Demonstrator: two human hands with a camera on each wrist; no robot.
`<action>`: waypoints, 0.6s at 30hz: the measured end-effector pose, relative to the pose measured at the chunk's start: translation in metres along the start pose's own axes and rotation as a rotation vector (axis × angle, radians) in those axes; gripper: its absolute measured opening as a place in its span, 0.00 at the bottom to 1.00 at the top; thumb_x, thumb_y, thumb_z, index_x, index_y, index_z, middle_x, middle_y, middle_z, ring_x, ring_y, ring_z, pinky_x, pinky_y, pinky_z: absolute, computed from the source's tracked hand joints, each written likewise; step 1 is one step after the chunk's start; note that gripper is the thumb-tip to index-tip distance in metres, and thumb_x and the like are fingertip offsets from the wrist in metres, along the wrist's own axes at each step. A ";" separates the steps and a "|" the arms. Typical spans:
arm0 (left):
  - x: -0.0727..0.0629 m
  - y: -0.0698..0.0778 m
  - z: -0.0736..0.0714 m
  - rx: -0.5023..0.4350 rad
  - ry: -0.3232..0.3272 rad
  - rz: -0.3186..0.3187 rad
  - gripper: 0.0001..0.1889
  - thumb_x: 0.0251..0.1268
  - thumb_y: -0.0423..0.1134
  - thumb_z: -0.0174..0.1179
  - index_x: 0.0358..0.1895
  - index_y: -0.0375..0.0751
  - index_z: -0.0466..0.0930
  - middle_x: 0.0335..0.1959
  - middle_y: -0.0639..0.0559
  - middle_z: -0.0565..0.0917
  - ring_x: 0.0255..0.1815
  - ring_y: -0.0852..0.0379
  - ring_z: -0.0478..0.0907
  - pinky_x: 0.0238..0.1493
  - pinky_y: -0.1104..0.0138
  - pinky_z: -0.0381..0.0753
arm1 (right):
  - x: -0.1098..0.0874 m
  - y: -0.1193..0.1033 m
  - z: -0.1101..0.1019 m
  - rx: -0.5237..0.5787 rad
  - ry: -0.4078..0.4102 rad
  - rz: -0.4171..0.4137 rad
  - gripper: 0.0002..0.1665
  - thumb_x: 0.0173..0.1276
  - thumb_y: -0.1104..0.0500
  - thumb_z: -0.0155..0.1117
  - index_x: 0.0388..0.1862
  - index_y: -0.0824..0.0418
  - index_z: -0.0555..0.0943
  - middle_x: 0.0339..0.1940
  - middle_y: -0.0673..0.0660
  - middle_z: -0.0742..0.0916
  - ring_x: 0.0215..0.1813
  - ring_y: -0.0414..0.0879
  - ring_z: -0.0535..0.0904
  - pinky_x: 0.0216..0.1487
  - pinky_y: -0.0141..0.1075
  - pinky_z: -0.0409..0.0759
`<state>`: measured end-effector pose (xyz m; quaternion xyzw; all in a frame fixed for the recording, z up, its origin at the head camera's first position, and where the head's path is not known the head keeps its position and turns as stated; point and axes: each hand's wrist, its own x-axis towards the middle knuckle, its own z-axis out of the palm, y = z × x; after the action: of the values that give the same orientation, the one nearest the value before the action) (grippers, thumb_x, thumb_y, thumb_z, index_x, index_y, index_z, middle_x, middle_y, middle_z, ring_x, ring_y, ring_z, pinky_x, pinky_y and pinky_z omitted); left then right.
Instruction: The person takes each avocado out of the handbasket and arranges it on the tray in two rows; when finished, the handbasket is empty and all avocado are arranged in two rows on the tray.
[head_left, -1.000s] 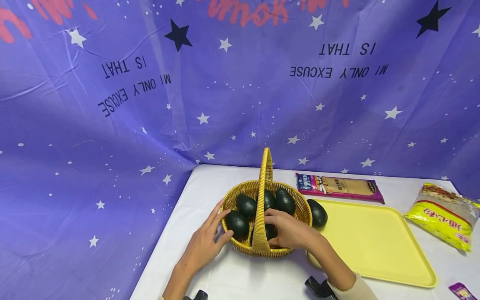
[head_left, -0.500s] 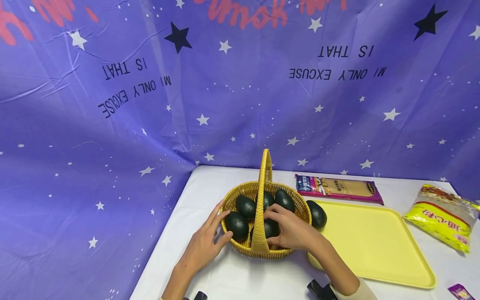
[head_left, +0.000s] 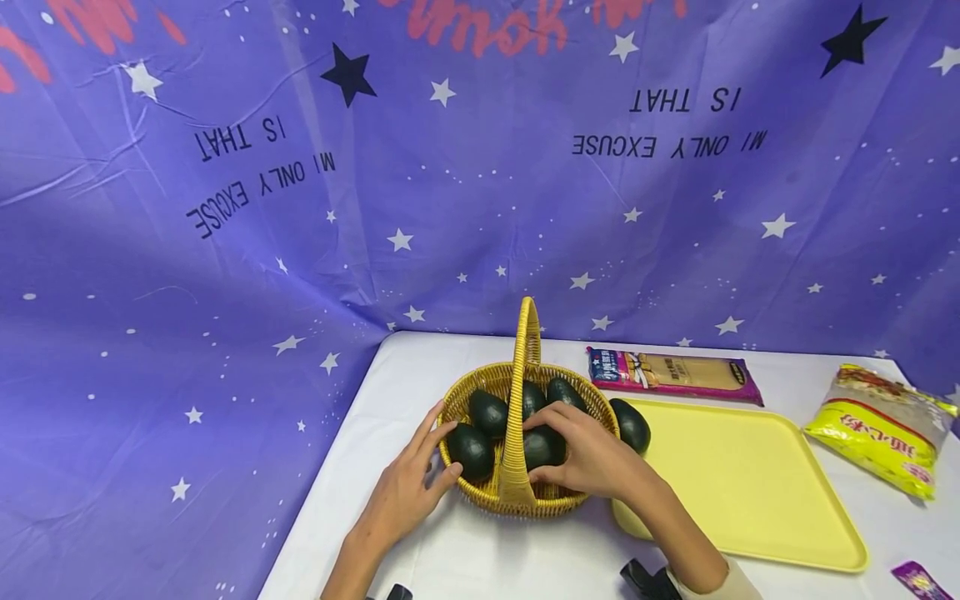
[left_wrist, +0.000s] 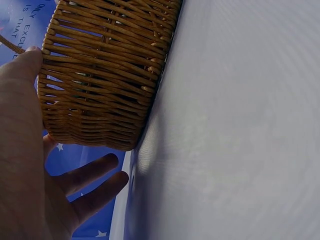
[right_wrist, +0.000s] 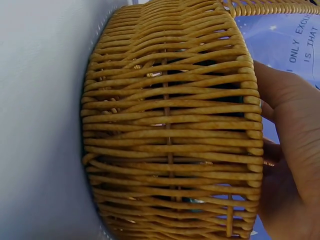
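A yellow wicker basket [head_left: 555, 504] with a tall arched handle [head_left: 516, 417] holds several dark green avocados [head_left: 489, 412]. Inside its right half, my right hand [head_left: 588, 454] grips an avocado [head_left: 543, 448] between thumb and fingers. My left hand [head_left: 408, 475] rests at the left rim, next to another avocado [head_left: 472, 452], with its fingers spread. In the left wrist view, the thumb of the left hand [left_wrist: 22, 150] touches the rim and two fingers stick out straight below the basket wall [left_wrist: 100, 75]. The right wrist view shows the right hand [right_wrist: 290, 150] behind the wicker wall [right_wrist: 170, 130], its grip mostly hidden.
Right of the basket lies a yellow tray [head_left: 742, 483], with one avocado [head_left: 632, 425] at its left corner. A noodle packet [head_left: 675, 375] lies behind it, and a yellow food bag [head_left: 881, 429] to its right. A small purple sachet [head_left: 918, 579] is near the front.
My right hand and the avocado in it have shifted a little right and away from the handle, showing more of the avocado. The left hand stays at the rim.
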<state>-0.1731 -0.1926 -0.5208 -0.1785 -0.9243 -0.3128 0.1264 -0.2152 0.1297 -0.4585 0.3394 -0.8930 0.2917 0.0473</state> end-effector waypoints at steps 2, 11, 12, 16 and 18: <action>0.000 0.000 0.000 -0.004 0.000 0.000 0.33 0.81 0.57 0.61 0.83 0.56 0.68 0.90 0.62 0.51 0.35 0.69 0.75 0.39 0.63 0.77 | -0.001 0.000 -0.002 -0.006 0.009 0.016 0.38 0.56 0.38 0.88 0.63 0.44 0.83 0.61 0.46 0.84 0.60 0.46 0.84 0.59 0.50 0.85; 0.001 0.000 0.000 -0.010 0.001 0.000 0.33 0.81 0.57 0.61 0.83 0.56 0.68 0.90 0.64 0.50 0.37 0.68 0.77 0.41 0.63 0.78 | -0.006 0.000 -0.005 -0.016 0.059 0.030 0.37 0.57 0.38 0.87 0.63 0.43 0.83 0.59 0.46 0.84 0.55 0.45 0.85 0.55 0.47 0.86; 0.000 0.000 0.000 -0.010 0.001 0.001 0.33 0.81 0.57 0.61 0.83 0.56 0.68 0.90 0.64 0.50 0.38 0.68 0.77 0.41 0.62 0.78 | -0.006 0.001 -0.006 -0.016 0.061 0.031 0.37 0.57 0.38 0.87 0.63 0.43 0.83 0.59 0.46 0.84 0.56 0.45 0.85 0.55 0.48 0.86; 0.000 -0.001 0.000 -0.007 0.003 -0.001 0.33 0.81 0.57 0.61 0.83 0.57 0.68 0.90 0.64 0.50 0.39 0.66 0.78 0.42 0.61 0.79 | -0.006 0.001 -0.006 -0.015 0.067 0.025 0.37 0.57 0.37 0.87 0.62 0.44 0.83 0.60 0.46 0.84 0.57 0.45 0.85 0.57 0.48 0.86; 0.000 -0.001 0.000 -0.002 0.006 -0.001 0.32 0.81 0.57 0.61 0.83 0.57 0.69 0.90 0.63 0.51 0.40 0.65 0.79 0.42 0.60 0.80 | -0.005 0.000 -0.006 -0.013 0.070 0.020 0.37 0.57 0.37 0.87 0.62 0.44 0.83 0.60 0.46 0.84 0.57 0.45 0.85 0.57 0.47 0.86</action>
<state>-0.1732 -0.1930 -0.5216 -0.1774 -0.9236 -0.3145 0.1286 -0.2121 0.1365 -0.4552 0.3196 -0.8962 0.2978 0.0777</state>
